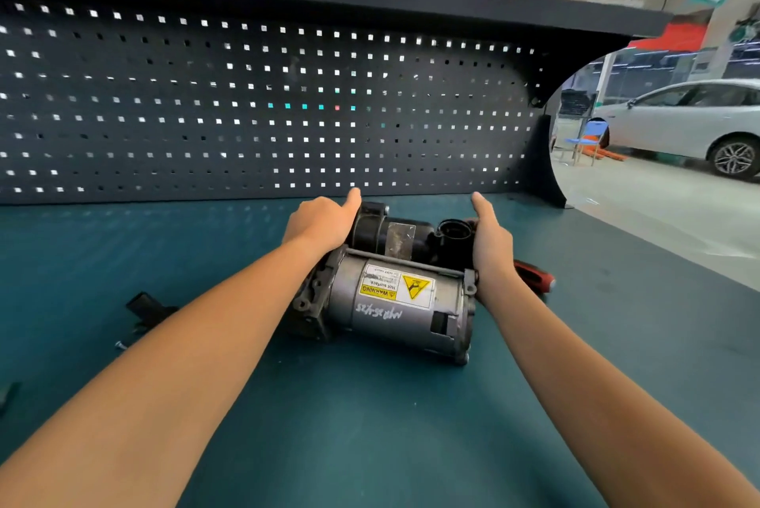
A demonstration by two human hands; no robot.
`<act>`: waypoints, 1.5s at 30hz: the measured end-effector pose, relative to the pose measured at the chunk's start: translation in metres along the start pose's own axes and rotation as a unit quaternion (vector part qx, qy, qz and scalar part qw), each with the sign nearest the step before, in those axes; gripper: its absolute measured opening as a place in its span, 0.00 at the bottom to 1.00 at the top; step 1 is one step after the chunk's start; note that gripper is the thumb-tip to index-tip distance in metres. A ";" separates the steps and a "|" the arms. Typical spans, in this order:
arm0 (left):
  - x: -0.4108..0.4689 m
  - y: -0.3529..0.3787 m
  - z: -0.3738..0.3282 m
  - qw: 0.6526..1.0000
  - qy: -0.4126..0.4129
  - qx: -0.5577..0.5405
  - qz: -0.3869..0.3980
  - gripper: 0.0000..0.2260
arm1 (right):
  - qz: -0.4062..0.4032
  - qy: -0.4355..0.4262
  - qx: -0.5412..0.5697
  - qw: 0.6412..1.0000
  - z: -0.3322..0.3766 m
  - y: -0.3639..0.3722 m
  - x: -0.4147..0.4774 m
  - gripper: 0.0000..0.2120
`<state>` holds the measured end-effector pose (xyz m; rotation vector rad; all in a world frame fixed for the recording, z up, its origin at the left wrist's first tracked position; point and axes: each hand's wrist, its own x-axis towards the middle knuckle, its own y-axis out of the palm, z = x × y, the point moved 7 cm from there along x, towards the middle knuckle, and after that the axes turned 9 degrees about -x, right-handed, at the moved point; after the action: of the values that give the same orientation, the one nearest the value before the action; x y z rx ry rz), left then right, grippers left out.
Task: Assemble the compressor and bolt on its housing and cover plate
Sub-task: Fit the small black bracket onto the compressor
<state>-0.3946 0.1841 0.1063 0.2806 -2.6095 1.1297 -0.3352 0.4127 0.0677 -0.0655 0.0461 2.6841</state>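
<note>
The compressor (395,302) lies on its side on the green mat, a silver motor can with a yellow warning label in front and a black cylinder (390,236) behind it. My left hand (320,222) grips its left end, thumb raised. My right hand (491,244) grips the right end beside a black round port (454,230), thumb pointing up. The fingers of both hands are hidden behind the unit.
A small black part (146,308) and a loose bolt (120,345) lie on the mat (370,425) at left. A red and black tool (534,275) lies behind my right wrist. A dark pegboard (267,108) closes the back. The bench edge runs along the right.
</note>
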 end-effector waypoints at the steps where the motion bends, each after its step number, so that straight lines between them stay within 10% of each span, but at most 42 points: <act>1: -0.003 -0.003 -0.002 1.000 0.003 -0.002 -0.010 0.29 | 0.018 -0.015 0.008 1.000 0.002 0.002 -0.003 0.33; 9: -0.023 -0.014 -0.001 1.000 -0.008 0.027 -0.008 0.30 | 0.039 -0.041 0.000 0.998 0.005 0.001 -0.031 0.11; 27: -0.047 -0.006 0.004 0.996 0.026 0.013 0.083 0.22 | 0.026 0.023 0.004 0.999 -0.045 -0.015 -0.059 0.22; 33: -0.074 -0.043 0.012 0.993 0.028 -0.030 0.112 0.09 | 0.056 -0.084 -0.032 0.994 -0.026 -0.019 -0.062 0.12; 38: -0.155 -0.044 0.006 0.986 0.156 0.037 0.042 0.28 | 0.051 -0.229 -0.152 0.960 -0.009 -0.017 -0.073 0.05; 45: -0.142 -0.025 0.012 0.956 0.243 0.163 0.011 0.19 | -0.027 -0.267 -0.216 0.939 -0.001 -0.034 -0.106 0.05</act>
<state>-0.2562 0.1678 0.0682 0.0274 -2.0015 1.4271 -0.2247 0.3969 0.0720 0.5153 -0.7015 2.5152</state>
